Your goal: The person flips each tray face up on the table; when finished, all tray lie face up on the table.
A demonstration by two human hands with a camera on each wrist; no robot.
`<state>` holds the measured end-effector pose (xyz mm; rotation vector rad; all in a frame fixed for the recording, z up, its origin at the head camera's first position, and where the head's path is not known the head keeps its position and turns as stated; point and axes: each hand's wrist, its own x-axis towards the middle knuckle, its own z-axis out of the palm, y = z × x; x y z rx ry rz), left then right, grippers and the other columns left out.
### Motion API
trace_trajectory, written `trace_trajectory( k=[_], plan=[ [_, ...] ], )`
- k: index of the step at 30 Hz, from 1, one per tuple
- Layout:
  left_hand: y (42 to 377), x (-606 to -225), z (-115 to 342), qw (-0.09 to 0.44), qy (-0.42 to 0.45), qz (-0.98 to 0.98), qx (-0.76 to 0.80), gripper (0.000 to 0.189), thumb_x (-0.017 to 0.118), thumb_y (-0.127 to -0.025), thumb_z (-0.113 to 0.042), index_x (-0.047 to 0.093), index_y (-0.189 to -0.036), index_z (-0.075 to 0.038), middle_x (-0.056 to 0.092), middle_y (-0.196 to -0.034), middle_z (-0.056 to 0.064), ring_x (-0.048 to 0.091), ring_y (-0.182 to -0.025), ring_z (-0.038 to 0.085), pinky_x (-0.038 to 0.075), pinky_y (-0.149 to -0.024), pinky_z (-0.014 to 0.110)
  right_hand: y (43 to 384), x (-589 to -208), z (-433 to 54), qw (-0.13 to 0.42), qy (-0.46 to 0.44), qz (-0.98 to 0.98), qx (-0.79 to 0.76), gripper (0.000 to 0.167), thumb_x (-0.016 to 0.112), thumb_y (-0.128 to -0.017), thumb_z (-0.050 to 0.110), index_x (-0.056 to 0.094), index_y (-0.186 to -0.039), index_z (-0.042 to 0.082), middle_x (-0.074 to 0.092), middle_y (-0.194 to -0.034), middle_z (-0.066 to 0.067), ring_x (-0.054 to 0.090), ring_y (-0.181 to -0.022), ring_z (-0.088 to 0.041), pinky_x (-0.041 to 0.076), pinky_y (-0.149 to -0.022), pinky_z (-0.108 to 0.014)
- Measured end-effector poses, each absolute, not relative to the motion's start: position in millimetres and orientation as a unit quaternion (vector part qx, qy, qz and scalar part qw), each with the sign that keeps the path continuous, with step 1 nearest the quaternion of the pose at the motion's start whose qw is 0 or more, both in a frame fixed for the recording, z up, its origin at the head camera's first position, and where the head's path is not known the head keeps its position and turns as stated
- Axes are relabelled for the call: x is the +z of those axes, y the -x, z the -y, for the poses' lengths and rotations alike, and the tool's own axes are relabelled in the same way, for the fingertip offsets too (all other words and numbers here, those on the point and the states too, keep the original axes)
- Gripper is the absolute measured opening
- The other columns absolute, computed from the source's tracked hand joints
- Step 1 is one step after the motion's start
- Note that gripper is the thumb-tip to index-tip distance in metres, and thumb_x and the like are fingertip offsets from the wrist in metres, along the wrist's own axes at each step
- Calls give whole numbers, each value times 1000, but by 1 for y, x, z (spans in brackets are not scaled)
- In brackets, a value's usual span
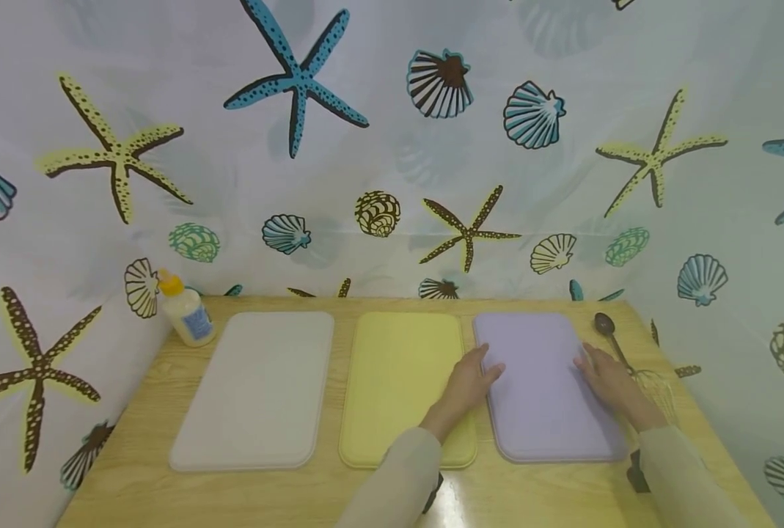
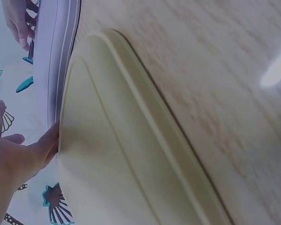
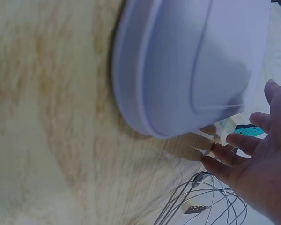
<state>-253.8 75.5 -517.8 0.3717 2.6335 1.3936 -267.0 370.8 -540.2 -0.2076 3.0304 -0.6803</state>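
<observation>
Sleeves (image 1: 401,466), hands (image 1: 466,380) flanking purple lid (image 1: 540,389), long axis front-to-back

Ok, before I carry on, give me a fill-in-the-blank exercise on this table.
Between the flat white rectangular panel and the flat purple rectangular panel lies the flat ____ rectangular panel.
The metal wire whisk lies closer to the person's ____ hand.
The blue-labelled white plastic bottle stands closest to the ____ panel.
Missing words: yellow; right; white.
</observation>
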Motion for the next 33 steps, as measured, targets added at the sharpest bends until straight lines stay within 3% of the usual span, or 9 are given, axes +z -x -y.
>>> trace_trajectory(
  k=[9,15,25,33],
  plan=[
    [256,-520,-79,112,-113,-861,484,60,54,-98,-35,40,-144,0,43,-146,20,39,-135,34,33,-113,43,265,-541,-373,28,54,-973,-222,66,32,-104,42,35,-140,-14,38,-140,-36,31,-128,-56,17,-108,-70],
    [259,-522,-77,113,-124,-865,473,60,58,-97,-33,42,-142,2,45,-143,21,41,-134,34,35,-112,43,266,-541,-371,24,46,-970,-239,67,35,-104,43,35,-140,-14,37,-141,-36,28,-129,-57,17,-108,-69],
    [261,-524,-75,128,-130,-862,473,62,70,-88,-16,44,-140,5,51,-136,24,47,-128,37,40,-108,43,262,-538,-366,9,60,-969,-240,65,44,-101,39,38,-138,-14,40,-138,-36,35,-127,-54,29,-108,-62],
    [265,-527,-80,137,-128,-883,430,65,75,-82,-7,45,-140,3,54,-134,21,49,-127,33,40,-108,39,262,-536,-367,22,46,-964,-259,64,46,-101,37,37,-139,-13,38,-140,-36,35,-128,-53,30,-108,-61]
  ],
)
